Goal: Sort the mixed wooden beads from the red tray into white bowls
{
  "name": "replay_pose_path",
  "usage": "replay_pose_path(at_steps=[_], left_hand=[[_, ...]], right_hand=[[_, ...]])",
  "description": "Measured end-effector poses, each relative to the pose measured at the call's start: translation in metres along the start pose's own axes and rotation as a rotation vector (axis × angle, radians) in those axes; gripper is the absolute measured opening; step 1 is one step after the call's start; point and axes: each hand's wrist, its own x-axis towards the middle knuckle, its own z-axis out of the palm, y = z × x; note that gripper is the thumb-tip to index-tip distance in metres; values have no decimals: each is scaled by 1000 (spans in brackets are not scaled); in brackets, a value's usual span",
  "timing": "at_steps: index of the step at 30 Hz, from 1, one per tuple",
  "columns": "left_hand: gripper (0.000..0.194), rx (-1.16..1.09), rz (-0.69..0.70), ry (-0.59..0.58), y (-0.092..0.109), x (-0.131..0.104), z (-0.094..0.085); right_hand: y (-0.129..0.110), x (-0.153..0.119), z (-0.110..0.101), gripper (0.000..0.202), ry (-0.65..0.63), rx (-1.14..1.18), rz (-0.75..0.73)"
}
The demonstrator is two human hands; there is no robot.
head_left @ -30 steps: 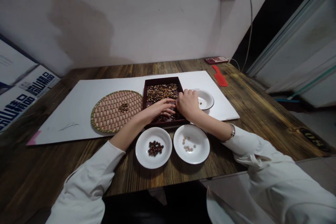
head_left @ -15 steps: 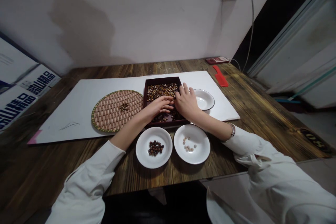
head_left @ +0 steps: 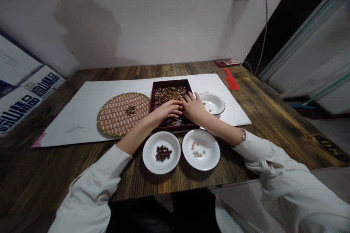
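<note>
Small mixed-colour beads [head_left: 170,94] fill the far part of a dark red tray [head_left: 171,81], with darker clusters in its near part; the tray sits around the middle of the desk [head_left: 262,123], on a white board [head_left: 72,114]. The left hand [head_left: 168,110] reaches over the tray, fingers close together and slightly bent; the right hand [head_left: 193,109] leans over its right wall, fingers curved and partly spread. The fingertips nearly meet, and whether either hand holds a bead I cannot tell. Behind the tray, a strip of board and then wood runs to the desk's back edge; wider board stretches toward the left edge. In front, a bowl [head_left: 162,169] of dark beads [head_left: 163,153] and another bowl [head_left: 210,142] of pale beads [head_left: 197,154] stand side by side, taking up the space before the desk's front edge. A third bowl [head_left: 218,103] is just right of the tray, partly behind the right hand. The left forearm crosses the near right rim of a woven mat [head_left: 115,118], which bears a small heap of beads [head_left: 130,110]. Toward the desk's back right corner lie a red scraper-like tool [head_left: 232,81] and a phone [head_left: 228,62]; printed boxes [head_left: 18,98] stand by the left edge.
</note>
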Motion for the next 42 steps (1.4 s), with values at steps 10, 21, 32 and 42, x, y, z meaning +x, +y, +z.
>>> replay_pose_path(at_steps=[10,21,32,42], left_hand=[[20,29,22,-41,-2,0,-3],[20,29,20,-46,-2,-1,-3],[19,34,4,-29,4,-6,3],[18,49,5,-32,6,-8,3]], right_hand=[[-1,2,-3,37,-120,-10,-31],[1,2,-5,33,-102,-16,-54],[1,3,-3,31,-131,-11,-74],[2,3,-2,30,-139,-15,-69]])
